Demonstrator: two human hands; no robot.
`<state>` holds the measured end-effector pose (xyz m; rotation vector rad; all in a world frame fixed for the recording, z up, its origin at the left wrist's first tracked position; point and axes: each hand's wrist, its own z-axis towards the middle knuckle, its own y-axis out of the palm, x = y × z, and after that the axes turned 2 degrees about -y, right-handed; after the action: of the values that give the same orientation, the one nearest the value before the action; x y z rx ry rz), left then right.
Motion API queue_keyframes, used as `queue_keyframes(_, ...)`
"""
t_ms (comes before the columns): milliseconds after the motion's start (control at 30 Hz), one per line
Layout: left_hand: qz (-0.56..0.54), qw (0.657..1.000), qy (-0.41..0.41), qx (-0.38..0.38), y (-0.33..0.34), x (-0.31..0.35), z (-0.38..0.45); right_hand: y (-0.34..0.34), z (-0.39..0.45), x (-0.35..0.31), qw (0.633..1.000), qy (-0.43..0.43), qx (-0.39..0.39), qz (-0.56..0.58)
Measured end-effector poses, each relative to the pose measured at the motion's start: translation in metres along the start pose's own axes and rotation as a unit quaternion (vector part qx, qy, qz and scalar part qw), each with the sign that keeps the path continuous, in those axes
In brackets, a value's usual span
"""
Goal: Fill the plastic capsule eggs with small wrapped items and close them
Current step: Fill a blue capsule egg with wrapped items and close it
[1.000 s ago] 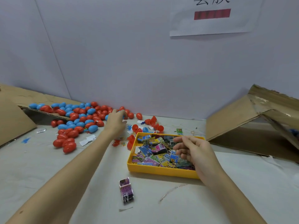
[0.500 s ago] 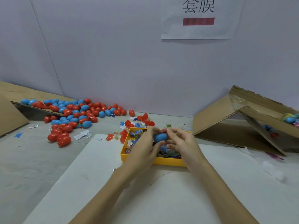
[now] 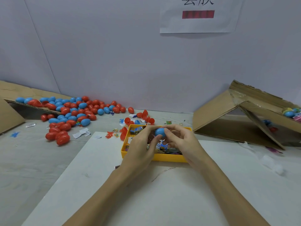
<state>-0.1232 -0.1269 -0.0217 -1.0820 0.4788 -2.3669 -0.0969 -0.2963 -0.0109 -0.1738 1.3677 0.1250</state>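
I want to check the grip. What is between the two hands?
In the head view, a blue egg sits between the left hand and right hand.

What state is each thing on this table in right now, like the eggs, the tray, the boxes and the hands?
blue capsule egg: held above the tray, looks closed
left hand: grips the egg
right hand: grips the egg
yellow tray: open, holds wrapped packets
pile of red and blue eggs: loose, mostly closed
red egg halves: separated, open
right cardboard box: tipped on its side, open
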Motion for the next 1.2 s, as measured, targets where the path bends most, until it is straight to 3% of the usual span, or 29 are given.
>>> queue_keyframes(233, -0.011, 1.0, 0.0, -0.002, -0.001, 0.0, 0.001, 0.004, 0.001, 0.006, 0.999, -0.001, 0.029, -0.046)
queue_keyframes(300, -0.032, 0.998, -0.038, 0.025, -0.003, -0.002, 0.001, 0.004, 0.003, 0.007, 0.997, 0.007, 0.058, -0.044)
queue_keyframes(467, -0.002, 0.996, -0.08, 0.046, -0.009, -0.007, 0.003, 0.005, 0.003, 0.009, 0.953, 0.003, 0.102, -0.285)
queue_keyframes(600, 0.021, 0.994, -0.095, 0.044, -0.008, -0.009, 0.003, 0.014, 0.003, 0.002, 0.918, 0.043, 0.08, -0.387)
queue_keyframes(833, 0.029, 0.994, -0.097, 0.037, -0.007, -0.008, 0.003, 0.011, 0.006, 0.001, 0.924, 0.081, 0.071, -0.367)
queue_keyframes(1200, 0.025, 0.995, -0.088, 0.023, -0.007, -0.007, 0.002, 0.011, 0.007, 0.004, 0.912, 0.073, 0.075, -0.397)
